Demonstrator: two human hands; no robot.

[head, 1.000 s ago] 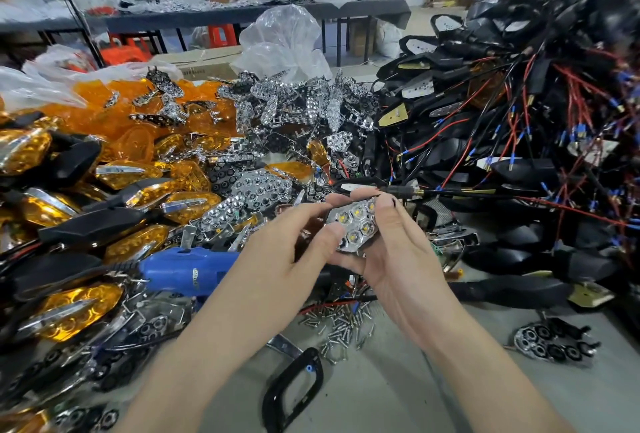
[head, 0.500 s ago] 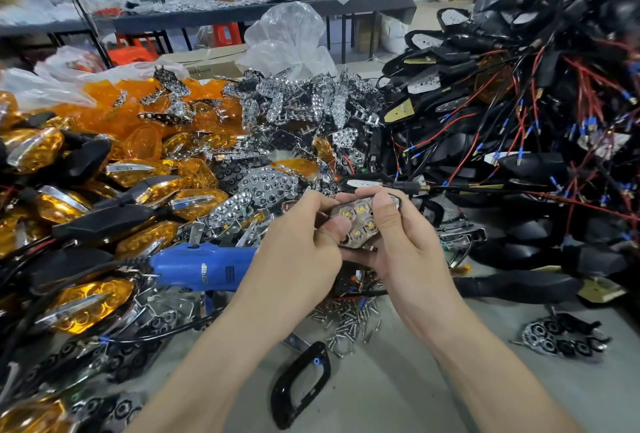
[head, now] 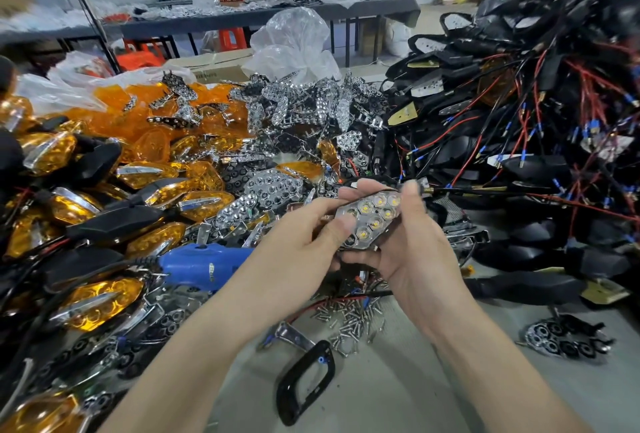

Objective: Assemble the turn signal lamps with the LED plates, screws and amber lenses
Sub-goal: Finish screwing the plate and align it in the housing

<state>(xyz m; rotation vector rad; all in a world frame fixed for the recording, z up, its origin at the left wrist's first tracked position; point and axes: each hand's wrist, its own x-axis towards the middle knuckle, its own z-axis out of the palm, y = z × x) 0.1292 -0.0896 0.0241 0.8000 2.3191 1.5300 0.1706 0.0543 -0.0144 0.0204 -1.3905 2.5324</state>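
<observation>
Left hand (head: 301, 245) and right hand (head: 408, 242) both grip LED plate (head: 372, 219) face-up, likely seating it; screws (head: 353, 320) near on table (head: 398, 380).

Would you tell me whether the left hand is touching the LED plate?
Touching: the head view shows the left hand pressing its thumb onto the LED plate.
</observation>
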